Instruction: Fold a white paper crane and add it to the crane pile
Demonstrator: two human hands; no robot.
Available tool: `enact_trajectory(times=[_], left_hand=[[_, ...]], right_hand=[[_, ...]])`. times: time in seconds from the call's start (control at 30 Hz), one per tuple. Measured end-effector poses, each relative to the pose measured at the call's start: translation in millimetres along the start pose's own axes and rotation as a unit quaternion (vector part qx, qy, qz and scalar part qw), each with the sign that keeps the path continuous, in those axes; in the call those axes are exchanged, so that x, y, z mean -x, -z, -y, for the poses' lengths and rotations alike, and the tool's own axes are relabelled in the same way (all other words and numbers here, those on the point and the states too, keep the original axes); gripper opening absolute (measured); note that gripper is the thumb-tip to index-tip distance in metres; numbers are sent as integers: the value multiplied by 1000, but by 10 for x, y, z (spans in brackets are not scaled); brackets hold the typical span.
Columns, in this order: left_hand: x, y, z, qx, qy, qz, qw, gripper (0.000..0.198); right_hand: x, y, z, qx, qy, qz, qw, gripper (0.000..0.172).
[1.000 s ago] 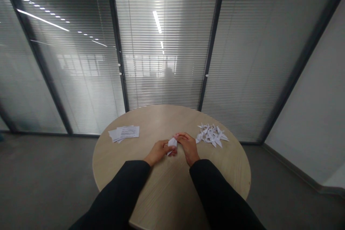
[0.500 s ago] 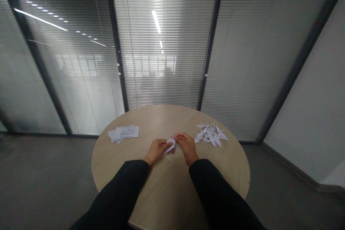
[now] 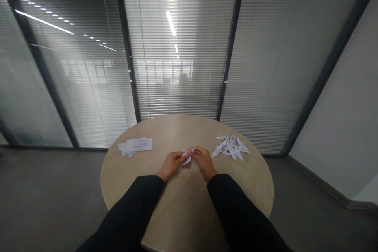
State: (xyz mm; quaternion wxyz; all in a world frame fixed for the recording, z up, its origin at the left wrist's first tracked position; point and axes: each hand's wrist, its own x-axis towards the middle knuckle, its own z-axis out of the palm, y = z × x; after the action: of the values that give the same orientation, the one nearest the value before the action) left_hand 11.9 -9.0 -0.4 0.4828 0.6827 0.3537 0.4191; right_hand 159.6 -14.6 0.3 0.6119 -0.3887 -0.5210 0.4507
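White paper [image 3: 186, 161] between both hands [image 3: 171, 164] [image 3: 206, 162]

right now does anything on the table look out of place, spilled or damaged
Nothing stands out as spilled or visibly damaged. The table has unevenly overlapping paper slips at left and heaped folded shapes at right, merely untidy. The left hand and right hand hold a small folded paper between them.

Held paper [image 3: 186, 161] is between slips [image 3: 141, 145] at the table's [image 3: 177, 128] left and folded pieces [image 3: 232, 147] right.

Slatted blinds [image 3: 180, 98] (dark frames [image 3: 231, 47] between) stand behind 1 rounded table [image 3: 177, 130].
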Motion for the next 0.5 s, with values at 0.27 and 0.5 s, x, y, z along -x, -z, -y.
enact_trajectory(times=[0.27,0.5], left_hand=[[-10,3,-9,-31,11,-6,999,46],[10,0,-59,-42,13,-16,999,47]], right_hand=[[-3,-9,53,-18,-7,-55,998,29],[-3,8,65,-36,-6,-69,997,28]])
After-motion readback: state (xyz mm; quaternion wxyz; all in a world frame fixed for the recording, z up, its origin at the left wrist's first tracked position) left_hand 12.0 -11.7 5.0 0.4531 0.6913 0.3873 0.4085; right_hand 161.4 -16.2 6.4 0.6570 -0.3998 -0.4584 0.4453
